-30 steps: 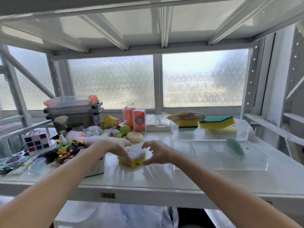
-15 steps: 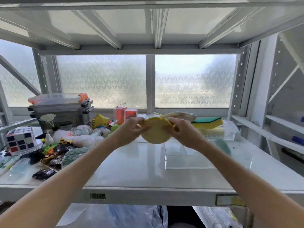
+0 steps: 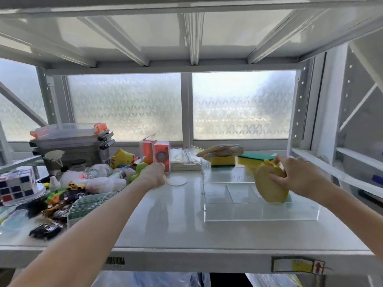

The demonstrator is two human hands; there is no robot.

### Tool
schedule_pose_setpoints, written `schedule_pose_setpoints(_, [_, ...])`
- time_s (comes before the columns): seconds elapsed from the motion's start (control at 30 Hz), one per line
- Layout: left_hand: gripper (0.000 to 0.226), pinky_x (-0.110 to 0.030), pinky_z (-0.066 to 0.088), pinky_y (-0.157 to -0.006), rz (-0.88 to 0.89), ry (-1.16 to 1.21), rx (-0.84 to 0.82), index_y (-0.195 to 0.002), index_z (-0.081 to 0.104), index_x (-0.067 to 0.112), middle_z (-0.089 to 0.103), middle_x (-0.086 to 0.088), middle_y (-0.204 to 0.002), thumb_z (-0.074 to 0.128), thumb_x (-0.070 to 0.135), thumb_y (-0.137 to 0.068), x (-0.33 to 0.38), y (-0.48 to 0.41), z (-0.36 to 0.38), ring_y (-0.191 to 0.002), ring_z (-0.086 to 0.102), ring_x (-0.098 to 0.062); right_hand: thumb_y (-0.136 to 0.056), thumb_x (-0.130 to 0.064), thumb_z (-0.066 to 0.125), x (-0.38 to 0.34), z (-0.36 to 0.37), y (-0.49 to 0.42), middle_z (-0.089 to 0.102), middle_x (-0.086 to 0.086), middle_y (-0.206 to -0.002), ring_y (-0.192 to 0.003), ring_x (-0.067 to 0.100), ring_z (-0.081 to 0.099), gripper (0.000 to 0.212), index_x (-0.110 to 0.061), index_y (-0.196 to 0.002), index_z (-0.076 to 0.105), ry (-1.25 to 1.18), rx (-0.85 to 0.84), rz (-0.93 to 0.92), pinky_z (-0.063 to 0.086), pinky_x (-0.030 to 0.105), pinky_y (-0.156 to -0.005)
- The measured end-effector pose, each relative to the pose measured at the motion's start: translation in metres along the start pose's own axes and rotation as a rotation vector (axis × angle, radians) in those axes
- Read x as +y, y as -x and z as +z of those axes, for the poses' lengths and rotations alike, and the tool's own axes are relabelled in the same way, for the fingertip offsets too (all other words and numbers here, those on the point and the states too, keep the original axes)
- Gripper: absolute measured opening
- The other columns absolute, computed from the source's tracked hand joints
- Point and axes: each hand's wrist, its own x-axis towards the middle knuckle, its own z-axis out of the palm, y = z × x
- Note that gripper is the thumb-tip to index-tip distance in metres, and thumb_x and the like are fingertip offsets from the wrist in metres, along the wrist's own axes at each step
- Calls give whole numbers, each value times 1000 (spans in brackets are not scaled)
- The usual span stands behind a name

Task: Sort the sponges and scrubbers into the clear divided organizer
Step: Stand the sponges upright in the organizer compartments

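Note:
My right hand [image 3: 296,176] grips a round yellow sponge [image 3: 269,187] and holds it tilted over the right end of the clear divided organizer [image 3: 238,212]. The sponge's lower edge dips inside the organizer, beside a teal scrubber [image 3: 288,198] that is mostly hidden behind it. Two yellow-and-green sponges [image 3: 222,161] [image 3: 256,158] and a striped cloth scrubber [image 3: 220,151] sit at the organizer's back. My left hand [image 3: 154,174] hovers with curled fingers next to a flat white round pad [image 3: 177,180] on the shelf. Nothing shows in that hand.
A heap of toys, bags and small cars [image 3: 68,193] covers the shelf's left side, with a puzzle cube [image 3: 17,183], stacked lidded boxes [image 3: 70,141] and two orange cartons [image 3: 155,154]. A frosted window stands behind. Shelf uprights [image 3: 304,112] rise close on the right.
Both hands lifted the yellow sponge off the shelf. My right hand then carried it right to the organizer while my left let go and moved back toward the pile.

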Motion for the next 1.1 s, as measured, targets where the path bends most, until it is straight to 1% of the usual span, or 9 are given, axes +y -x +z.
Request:
schedule_pose_setpoints(0.2, [36, -40, 47, -93, -25, -220, -105, -120, 52, 8, 57, -15, -125, 46, 20, -86, -3, -25, 22, -115, 56, -32, -82, -52, 53, 7, 23, -18, 62, -4, -86, -85, 22, 63, 24, -35, -100, 53, 116, -102, 10, 47, 49, -89])
schedule_pose_setpoints(0.33, [40, -42, 39, -100, -58, -292, -137, -129, 44, 9, 48, -17, -136, 43, 18, -90, 0, -37, 39, -125, 47, -34, -85, -51, 54, 10, 31, -19, 64, -2, -95, -88, 21, 63, 23, -32, -99, 55, 117, -74, -24, 49, 40, -86])
schedule_pose_setpoints(0.43, [35, -42, 42, -96, -28, -367, -44, -126, 48, 9, 53, -17, -132, 36, 11, -94, -3, -39, 46, -121, 51, -34, -88, -47, 54, 11, 33, -15, 61, 1, -93, -86, 22, 61, 18, -30, -91, 52, 53, -24, -62, 48, 34, -77])
schedule_pose_setpoints(0.57, [29, -37, 51, -85, 18, -400, 22, -115, 61, 4, 67, -15, -119, 42, 4, -93, 8, -27, 24, -110, 65, -31, -88, -47, 53, 16, 36, -9, 66, -1, -85, -80, 20, 62, 27, -25, -100, 62, -51, 39, -77, 51, 37, -74])
schedule_pose_setpoints(0.7, [26, -34, 50, -78, -41, -3, 14, -102, 67, 2, 69, -15, -104, 53, 21, -91, 36, -5, -39, -96, 67, -31, -87, -45, 58, 17, 34, -3, 63, -6, -77, -70, 13, 59, 27, -26, -106, 62, -140, 21, -93, 50, 31, -66])
schedule_pose_setpoints(0.8, [21, -21, 49, -57, 67, 462, -101, -79, 66, 7, 66, -7, -76, 60, 24, -89, 69, 27, -73, -66, 62, -15, -84, -44, 63, 14, 30, -1, 56, -10, -70, -67, 11, 55, 33, -21, -107, 59, -169, 17, -55, 46, 28, -65])
schedule_pose_setpoints(0.9, [10, -16, 56, -53, 108, 800, -235, -90, 60, 6, 64, -8, -81, 59, 16, -91, 104, 59, -72, -68, 64, -12, -82, -42, 67, 8, 24, 3, 58, -3, -78, -75, 19, 59, 39, -14, -104, 52, -203, 14, 2, 52, 35, -73])
schedule_pose_setpoints(0.97, [12, -21, 59, -60, 83, 811, -221, -94, 57, 5, 63, -8, -85, 60, 16, -91, 119, 69, -52, -73, 64, -15, -82, -40, 67, 4, 22, 9, 62, 4, -83, -77, 23, 60, 40, -13, -103, 47, -209, 23, 16, 53, 39, -76])
schedule_pose_setpoints(1.1, [25, -39, 54, -82, 44, 548, -44, -101, 61, 4, 67, -12, -96, 59, 25, -88, 129, 75, -6, -86, 62, -24, -80, -34, 69, 1, 21, 18, 57, 0, -74, -70, 20, 55, 42, -12, -107, 46, -212, 37, 4, 48, 34, -72])
